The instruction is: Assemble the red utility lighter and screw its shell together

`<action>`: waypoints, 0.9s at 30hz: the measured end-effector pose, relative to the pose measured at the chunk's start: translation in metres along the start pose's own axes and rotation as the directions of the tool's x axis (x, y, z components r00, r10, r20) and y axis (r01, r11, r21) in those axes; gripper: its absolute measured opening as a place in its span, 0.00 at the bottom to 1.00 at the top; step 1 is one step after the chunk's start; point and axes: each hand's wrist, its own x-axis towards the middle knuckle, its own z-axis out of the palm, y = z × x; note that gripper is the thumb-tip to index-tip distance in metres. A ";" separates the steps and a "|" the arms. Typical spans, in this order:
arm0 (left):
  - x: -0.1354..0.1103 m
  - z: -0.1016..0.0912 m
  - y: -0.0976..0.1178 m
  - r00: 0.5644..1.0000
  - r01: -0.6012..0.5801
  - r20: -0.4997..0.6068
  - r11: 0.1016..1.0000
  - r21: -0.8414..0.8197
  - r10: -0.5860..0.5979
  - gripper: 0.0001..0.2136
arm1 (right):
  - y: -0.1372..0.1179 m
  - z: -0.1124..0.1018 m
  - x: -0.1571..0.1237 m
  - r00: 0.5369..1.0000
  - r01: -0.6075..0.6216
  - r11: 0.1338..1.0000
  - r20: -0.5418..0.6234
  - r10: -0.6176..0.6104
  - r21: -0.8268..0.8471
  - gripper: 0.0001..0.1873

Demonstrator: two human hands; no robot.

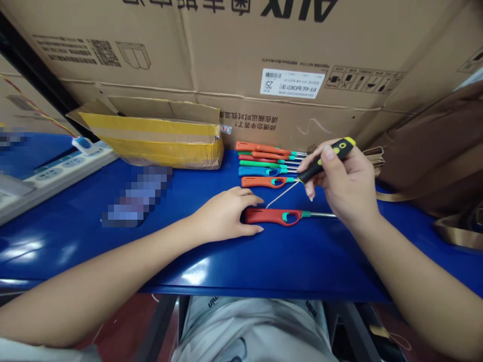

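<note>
A red long-necked gas lighter point(269, 216) with a teal trigger lies flat on the blue table, its metal tube pointing right. My left hand point(226, 216) curls around the butt end of its handle, thumb on the near side and fingers on the far side. In my right hand point(350, 186) is a screwdriver point(327, 160) with a black and yellow handle, gripped at a slant. The tip of its thin shaft comes down at the upper edge of the red handle; whether it touches is hard to tell. Beyond lie several more lighters, including a blue one point(252, 171) and an orange one point(256, 182).
A large cardboard carton point(211, 55) walls off the back. An open box with yellow tape point(162, 143) stands at the back left, near a white power strip point(56, 173) and a blurred-out item point(138, 198). A brown bag point(433, 146) sits at the right.
</note>
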 end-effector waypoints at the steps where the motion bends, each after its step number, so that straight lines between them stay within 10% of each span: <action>1: 0.000 0.000 0.000 1.000 0.001 0.016 1.000 0.020 -0.001 0.21 | 0.002 -0.001 0.001 1.000 -0.022 1.000 -0.011 0.022 0.013 0.21; 27: 0.000 0.016 0.004 0.978 -0.203 0.043 0.978 0.038 0.202 0.19 | 0.009 0.018 -0.032 0.986 0.102 0.994 0.138 -0.096 -0.036 0.17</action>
